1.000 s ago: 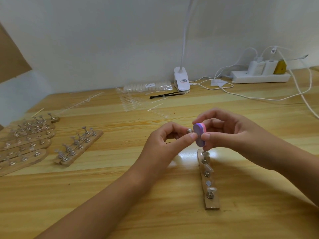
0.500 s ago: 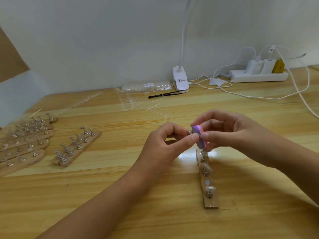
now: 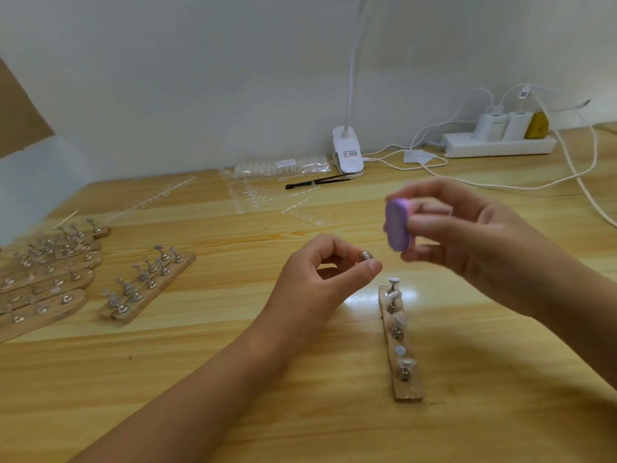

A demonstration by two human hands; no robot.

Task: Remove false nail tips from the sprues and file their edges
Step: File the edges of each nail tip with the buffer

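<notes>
Left hand (image 3: 320, 282), fingers curled, pinches a small metal stand (image 3: 365, 255) (its nail tip too small to see) above the table's (image 3: 200, 379) middle, while right hand (image 3: 467, 228) grips the purple file (image 3: 396, 225) just apart, probably to check the filed edge; wooden strip (image 3: 402, 349) waits toward the near edge.

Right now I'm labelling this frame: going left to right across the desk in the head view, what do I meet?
Pile of wooden strips → pair of wooden strips → left hand → small metal piece it pinches → purple file → right hand holding it.
</notes>
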